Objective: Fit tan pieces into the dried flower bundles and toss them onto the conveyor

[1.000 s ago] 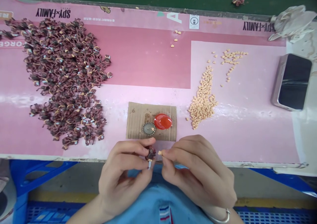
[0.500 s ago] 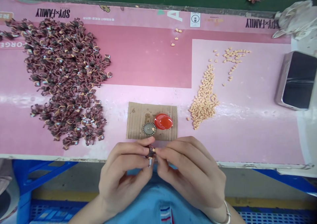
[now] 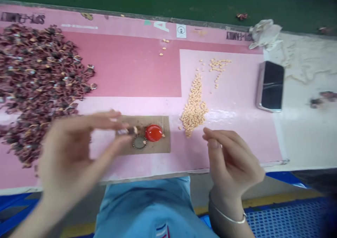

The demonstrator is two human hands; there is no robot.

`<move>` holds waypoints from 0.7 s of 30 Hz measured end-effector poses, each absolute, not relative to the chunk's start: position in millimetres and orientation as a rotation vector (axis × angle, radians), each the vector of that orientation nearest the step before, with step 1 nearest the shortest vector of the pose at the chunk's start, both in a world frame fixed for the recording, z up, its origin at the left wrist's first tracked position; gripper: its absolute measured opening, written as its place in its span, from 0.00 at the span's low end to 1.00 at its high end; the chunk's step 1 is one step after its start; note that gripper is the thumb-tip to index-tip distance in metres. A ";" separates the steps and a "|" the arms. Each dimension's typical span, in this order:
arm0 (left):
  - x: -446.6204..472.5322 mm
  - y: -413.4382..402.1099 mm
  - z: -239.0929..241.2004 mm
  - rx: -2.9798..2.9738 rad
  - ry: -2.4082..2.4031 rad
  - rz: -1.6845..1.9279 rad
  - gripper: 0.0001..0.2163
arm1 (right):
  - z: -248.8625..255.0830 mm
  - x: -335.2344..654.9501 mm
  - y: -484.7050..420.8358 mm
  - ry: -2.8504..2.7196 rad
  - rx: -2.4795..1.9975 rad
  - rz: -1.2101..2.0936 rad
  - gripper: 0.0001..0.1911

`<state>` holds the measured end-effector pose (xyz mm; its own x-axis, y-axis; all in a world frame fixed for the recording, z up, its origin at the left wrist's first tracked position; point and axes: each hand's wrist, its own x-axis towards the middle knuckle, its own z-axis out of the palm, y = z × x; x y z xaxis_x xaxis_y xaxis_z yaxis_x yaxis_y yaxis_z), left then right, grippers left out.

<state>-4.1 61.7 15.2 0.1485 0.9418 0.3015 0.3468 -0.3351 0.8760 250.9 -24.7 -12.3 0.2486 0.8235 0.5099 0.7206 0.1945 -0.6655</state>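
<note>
My left hand (image 3: 71, 153), blurred by motion, pinches a small dark figurine (image 3: 129, 130) between thumb and fingers, over the left part of a cardboard piece (image 3: 163, 147). On that cardboard lie a glossy red oval dish (image 3: 154, 132) and, beside it, a grey bottle cap (image 3: 139, 143) with its crimped edge showing. My right hand (image 3: 234, 157) has thumb and fingertips pressed together, just right of the pile of tiny beige pieces (image 3: 195, 117). Whether anything sits between those fingertips is too small to make out.
A large heap of similar dark figurines (image 3: 39, 80) covers the table's left side. To the right lie a phone-like device (image 3: 272, 85) and crumpled clear plastic (image 3: 265, 32). A few loose beige pieces (image 3: 164, 48) lie farther back. The pink sheet's (image 3: 126, 66) front edge runs near my lap.
My hands have moved apart. The left carried the figurine left and forward over the cardboard; the right went toward the beige pile. The camera view has shifted to the right.
</note>
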 end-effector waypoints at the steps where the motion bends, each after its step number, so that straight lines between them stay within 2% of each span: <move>1: -9.8 85.7 14.5 1.877 1.280 1.089 0.11 | -15.6 262.4 -24.9 -1.519 -1.593 0.090 0.19; 2: -14.5 113.9 12.5 2.004 1.272 1.100 0.14 | -18.4 272.5 -25.3 -1.567 -1.632 0.058 0.17; 3: -17.4 145.3 9.5 2.082 1.334 1.101 0.21 | -20.7 280.5 -25.8 -1.627 -1.659 0.032 0.15; 5: -16.0 213.3 3.7 2.123 1.417 1.032 0.25 | -24.1 288.9 -27.0 -1.752 -1.676 0.001 0.11; 7: -4.9 278.9 1.1 2.074 1.681 0.913 0.24 | -26.2 288.5 -27.6 -1.848 -1.660 0.018 0.09; 11: 28.2 372.0 0.8 1.808 2.212 0.703 0.28 | -27.2 279.2 -24.5 -1.913 -1.644 0.052 0.06; 15: 44.9 413.0 -3.4 1.756 2.209 0.635 0.20 | -27.6 275.4 -18.3 -1.894 -1.671 0.064 0.03; 19: 38.8 430.4 -8.4 1.893 2.282 0.569 0.22 | -29.3 273.1 -14.3 -1.870 -1.678 0.062 0.05; 21: 26.4 427.7 -11.0 2.085 2.280 0.654 0.22 | -29.3 272.0 -13.4 -1.877 -1.675 0.076 0.07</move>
